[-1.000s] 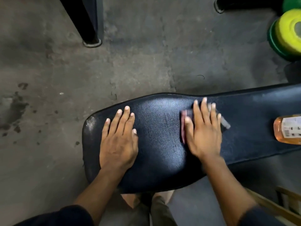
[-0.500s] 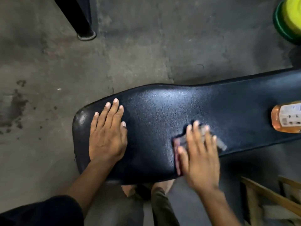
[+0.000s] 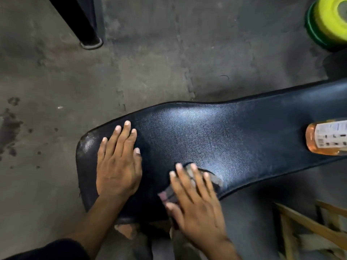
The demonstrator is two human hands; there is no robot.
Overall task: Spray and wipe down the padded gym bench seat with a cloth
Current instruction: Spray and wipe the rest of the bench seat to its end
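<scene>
i see my left hand (image 3: 118,166) lying flat and released on the left end of the padded bench seat (image 3: 216,139), fingers together and pointing away from me, palm pressed to the black vinyl and holding nothing. my right hand (image 3: 195,199) is spread flat too, fingers extended, pressing down on the cloth (image 3: 216,180) at the near edge of the seat, just right of the left hand; it pins the cloth under the palm and fingers rather than clenching it. the cloth is dark grey with a reddish corner (image 3: 163,195) showing at the left of my hand, and a grey flap pokes out past the fingertips on the right. the hand and cloth are a little blurred. the seat runs from the near left out to the far right and has a dull sheen in its middle. on its right part lies a spray bottle (image 3: 326,137) of orange liquid, on its side, with a white label, cut off by the edge of the view and well apart from both hands. on the concrete floor (image 3: 56,72) at far right sits a yellow and green weight plate (image 3: 330,21), at far left a black frame leg (image 3: 88,32), and at near right a wooden frame (image 3: 308,226).
</scene>
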